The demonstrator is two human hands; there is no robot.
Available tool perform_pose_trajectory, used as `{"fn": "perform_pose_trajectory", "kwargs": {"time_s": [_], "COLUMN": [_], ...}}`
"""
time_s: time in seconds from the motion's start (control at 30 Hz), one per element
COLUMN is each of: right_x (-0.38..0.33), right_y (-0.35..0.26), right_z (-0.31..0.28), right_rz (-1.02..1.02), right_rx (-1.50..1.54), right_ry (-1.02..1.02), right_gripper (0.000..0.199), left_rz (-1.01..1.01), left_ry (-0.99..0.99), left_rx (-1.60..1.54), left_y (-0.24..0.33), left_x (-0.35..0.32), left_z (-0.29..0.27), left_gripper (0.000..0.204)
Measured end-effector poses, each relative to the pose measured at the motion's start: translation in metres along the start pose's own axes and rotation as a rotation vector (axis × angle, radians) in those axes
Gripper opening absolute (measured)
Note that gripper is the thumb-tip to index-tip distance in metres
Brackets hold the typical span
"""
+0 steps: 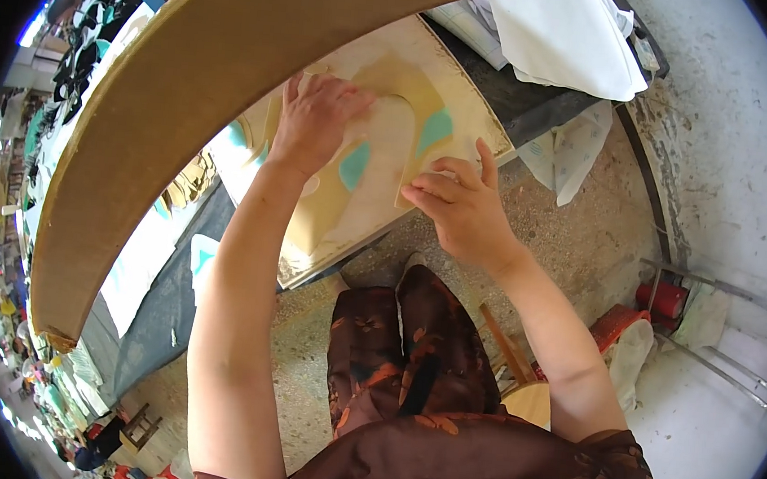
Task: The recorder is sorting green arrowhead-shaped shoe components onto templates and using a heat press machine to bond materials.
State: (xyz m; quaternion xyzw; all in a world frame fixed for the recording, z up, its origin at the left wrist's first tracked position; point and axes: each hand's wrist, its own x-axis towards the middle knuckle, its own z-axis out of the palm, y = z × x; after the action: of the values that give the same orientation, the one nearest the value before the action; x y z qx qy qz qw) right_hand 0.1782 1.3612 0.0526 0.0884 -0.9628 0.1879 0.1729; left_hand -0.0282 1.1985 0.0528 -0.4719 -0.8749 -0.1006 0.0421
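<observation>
My left hand point(314, 119) lies flat, fingers spread, pressing on a tan U-shaped cut piece point(406, 90) on a pale wooden board point(467, 97). My right hand point(460, 205) pinches the near right edge of the same tan piece, index finger raised. Teal patches point(354, 163) show on the sheets under and beside the piece. More tan pieces point(318, 212) lie below my left wrist on the board.
A wide curved tan brim point(132, 121) arcs across the upper left of the view. White cloth point(570, 38) lies behind the board. A concrete floor point(572, 245), a red cylinder point(662, 299) and a metal frame point(733, 375) are at right. Shelves of goods line the left.
</observation>
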Motion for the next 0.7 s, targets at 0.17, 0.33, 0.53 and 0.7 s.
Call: {"fn": "perform_pose_trajectory", "kwargs": {"time_s": [0.17,0.33,0.53,0.7], "right_x": [0.001,0.018,0.055,0.067], "right_y": [-0.008,0.003,0.046,0.046], "right_z": [-0.004,-0.010,0.015,0.009], "right_rz": [0.091,0.134,0.215,0.186], "right_rx": [-0.009,-0.016,-0.205,-0.227], "right_ry": [-0.011,0.052,0.088,0.022], "right_gripper": [0.033,0.041,0.042,0.045], "left_rz": [0.004,-0.014,-0.098,-0.211], "left_ry": [-0.002,0.113,0.030,0.185], "left_rx": [-0.024,-0.063,-0.074,-0.315], "left_y": [0.000,0.004,0.010,0.009], "left_x": [0.003,0.007,0.009,0.003], "left_z": [-0.003,0.001,0.018,0.024], "left_gripper": [0.035,0.033,0.034,0.023]}}
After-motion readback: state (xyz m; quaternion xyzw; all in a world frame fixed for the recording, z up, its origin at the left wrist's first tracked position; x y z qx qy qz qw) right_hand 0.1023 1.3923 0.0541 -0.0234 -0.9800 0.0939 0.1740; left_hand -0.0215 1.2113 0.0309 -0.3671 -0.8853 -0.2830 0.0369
